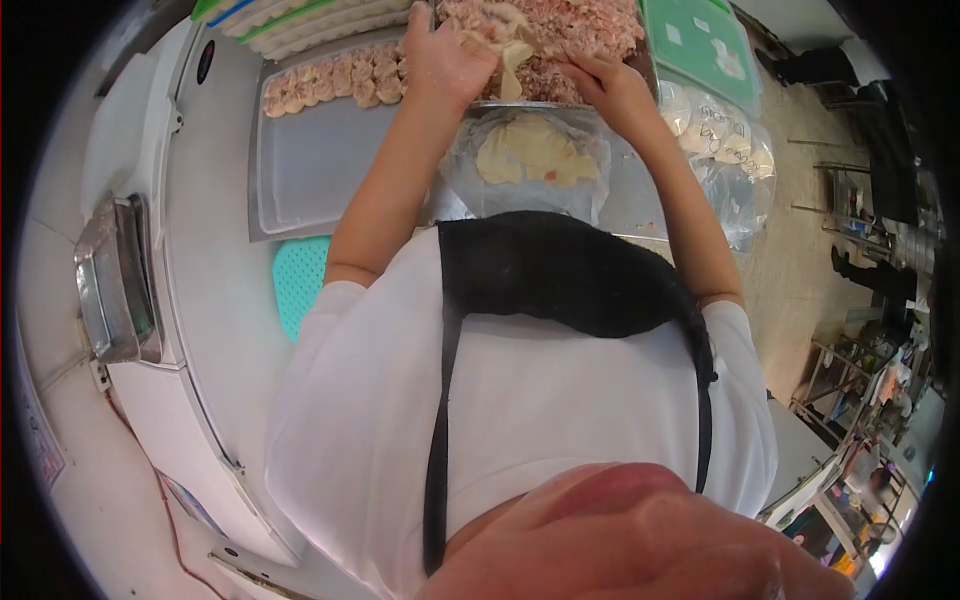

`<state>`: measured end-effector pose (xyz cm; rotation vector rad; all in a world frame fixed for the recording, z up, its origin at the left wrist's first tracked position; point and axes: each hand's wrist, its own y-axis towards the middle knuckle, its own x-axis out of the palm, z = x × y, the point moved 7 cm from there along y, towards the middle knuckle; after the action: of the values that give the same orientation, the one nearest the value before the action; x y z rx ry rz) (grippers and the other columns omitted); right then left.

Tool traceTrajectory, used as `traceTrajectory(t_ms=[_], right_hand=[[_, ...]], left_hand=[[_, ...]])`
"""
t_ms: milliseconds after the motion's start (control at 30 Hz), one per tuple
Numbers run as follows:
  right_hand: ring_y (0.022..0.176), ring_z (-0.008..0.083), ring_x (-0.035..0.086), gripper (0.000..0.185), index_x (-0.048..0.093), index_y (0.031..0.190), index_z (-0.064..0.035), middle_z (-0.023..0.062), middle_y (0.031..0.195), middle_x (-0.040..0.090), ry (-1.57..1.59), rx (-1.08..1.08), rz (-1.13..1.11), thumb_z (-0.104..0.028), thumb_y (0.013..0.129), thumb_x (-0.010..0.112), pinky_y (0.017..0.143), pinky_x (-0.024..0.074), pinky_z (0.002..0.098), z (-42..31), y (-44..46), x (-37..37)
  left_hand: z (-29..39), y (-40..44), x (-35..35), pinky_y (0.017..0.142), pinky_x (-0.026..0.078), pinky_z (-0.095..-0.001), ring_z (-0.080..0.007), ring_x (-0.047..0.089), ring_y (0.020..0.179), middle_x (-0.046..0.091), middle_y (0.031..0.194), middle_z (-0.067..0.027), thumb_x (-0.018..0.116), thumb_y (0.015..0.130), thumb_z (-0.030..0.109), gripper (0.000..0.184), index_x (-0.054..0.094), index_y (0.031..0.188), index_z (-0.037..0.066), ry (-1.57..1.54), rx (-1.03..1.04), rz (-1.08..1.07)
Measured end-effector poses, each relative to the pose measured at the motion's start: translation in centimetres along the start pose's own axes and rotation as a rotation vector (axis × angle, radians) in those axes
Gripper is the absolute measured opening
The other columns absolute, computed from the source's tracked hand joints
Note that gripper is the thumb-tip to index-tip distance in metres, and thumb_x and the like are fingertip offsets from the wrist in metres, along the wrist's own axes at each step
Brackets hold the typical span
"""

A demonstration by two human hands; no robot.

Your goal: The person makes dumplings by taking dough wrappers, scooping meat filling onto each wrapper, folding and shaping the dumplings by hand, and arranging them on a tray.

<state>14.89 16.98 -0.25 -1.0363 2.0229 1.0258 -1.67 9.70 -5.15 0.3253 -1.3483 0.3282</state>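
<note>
My left hand [452,66] is over the near left corner of a metal tray of pink minced meat [590,25]. A thin, pale dough wrapper [514,68] drapes from its fingers over the meat. My right hand [612,88] is at the tray's right side with bent fingers close together at the meat; what they grip is hidden. Nearer my apron, several flat dough wrappers [535,150] lie on clear plastic. Left of my left arm, rows of filled dumplings [335,80] occupy the far part of a shallow tray [310,165].
Stacked trays of dumplings [300,30] with coloured rims stand at the far left. Right of the meat are a green lid [695,50] and plastic-wrapped packs [715,125] with writing. A turquoise perforated item [298,285] sits below the shallow tray. Metal pans [110,280] are further left.
</note>
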Motion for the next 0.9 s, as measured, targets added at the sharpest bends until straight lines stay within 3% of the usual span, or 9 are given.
traceTrajectory(t_ms=[167,267,333,467,533,667,700,800,900], right_hand=[[0.083,0.0338,0.061,0.025,0.063,0.11,-0.0091,0.0137,0.086,0.064,-0.366,0.051,-0.191,-0.024,0.09,0.056,0.07,0.0498,0.0422,-2.2,-1.3,-2.1],[0.081,0.0317,0.062,0.025,0.062,0.111,-0.0108,0.0123,0.087,0.063,-0.378,-0.038,-0.196,-0.022,0.09,0.054,0.067,0.0497,0.0426,-1.8,-1.6,-1.6],[0.08,0.0314,0.062,0.023,0.062,0.11,-0.0115,0.0119,0.086,0.063,-0.511,-0.075,-0.268,-0.02,0.09,0.053,0.066,0.0496,0.0429,-2.8,-1.0,-4.5],[0.082,0.0326,0.061,0.022,0.063,0.108,-0.0095,0.0126,0.086,0.062,-0.345,-0.194,-0.079,-0.017,0.089,0.055,0.069,0.0494,0.0416,-4.3,-1.4,-5.3],[0.084,0.0343,0.06,0.024,0.063,0.109,-0.0081,0.0137,0.089,0.063,-0.26,-0.202,-0.081,-0.018,0.089,0.055,0.07,0.0494,0.0412,-1.5,-1.4,-4.4],[0.083,0.0301,0.062,0.03,0.063,0.11,-0.005,0.0141,0.093,0.065,0.239,-0.025,-0.107,-0.028,0.091,0.056,0.074,0.0487,0.0362,2.0,-1.0,-7.0],[0.081,0.0304,0.061,0.032,0.063,0.108,-0.0049,0.0146,0.093,0.065,0.425,0.061,-0.113,-0.03,0.091,0.057,0.074,0.0481,0.0362,2.8,-1.1,-7.1],[0.082,0.0215,0.06,0.038,0.063,0.11,-0.0033,0.0113,0.091,0.065,0.657,0.091,-0.067,-0.036,0.091,0.057,0.075,0.0465,0.0317,4.7,-1.0,-5.8],[0.085,0.014,0.058,0.039,0.062,0.11,-0.0027,0.0081,0.092,0.065,0.794,0.084,-0.167,-0.036,0.09,0.059,0.077,0.046,0.029,5.2,-1.0,-4.8]], left_hand=[[0.2,-0.6,-3.7,0.1,0.039,-0.0491,-0.0346,0.048,0.118,0.051,0.124,-0.019,0.045,0.091,0.048,0.06,0.044,0.126,-0.001,-0.035,0.093,0.222],[-0.5,-1.0,-0.9,0.084,0.049,-0.0475,-0.0289,0.06,0.095,0.064,0.106,-0.0097,0.044,0.091,0.055,0.051,0.058,0.111,0.01,0.108,-0.014,-0.138],[0.6,0.2,-4.8,0.088,0.047,-0.0498,-0.0295,0.059,0.098,0.064,0.108,-0.0099,0.046,0.088,0.058,0.051,0.059,0.109,0.012,0.045,0.035,0.149],[-2.4,-2.2,1.9,0.096,0.043,-0.0467,-0.0331,0.056,0.109,0.06,0.118,-0.014,0.059,0.085,0.047,0.051,0.055,0.12,0.011,0.101,0.114,0.359],[-2.0,-1.7,-1.5,0.097,0.043,-0.0412,-0.0332,0.047,0.119,0.05,0.128,-0.0168,0.049,0.091,0.039,0.05,0.046,0.126,0.003,0.435,0.201,0.29],[-3.2,-1.8,0.9,0.102,0.039,-0.0432,-0.0369,0.034,0.13,0.041,0.136,-0.0217,0.045,0.093,0.032,0.051,0.042,0.126,-0.006,-0.005,-0.009,-0.083],[-3.5,-2.9,2.9,0.101,0.04,-0.0421,-0.0353,0.038,0.128,0.043,0.135,-0.0203,0.047,0.092,0.028,0.049,0.042,0.126,-0.008,0.28,0.158,0.162],[-4.9,-2.2,1.7,0.099,0.042,-0.0371,-0.0287,0.046,0.122,0.045,0.134,-0.0167,0.057,0.087,0.014,0.047,0.042,0.127,-0.005,0.665,0.091,0.13],[-7.0,-2.7,8.3,0.094,0.045,-0.03,-0.0198,0.054,0.112,0.052,0.127,-0.0098,0.061,0.081,-0.004,0.055,0.043,0.132,0.003,1.248,0.377,0.07]])
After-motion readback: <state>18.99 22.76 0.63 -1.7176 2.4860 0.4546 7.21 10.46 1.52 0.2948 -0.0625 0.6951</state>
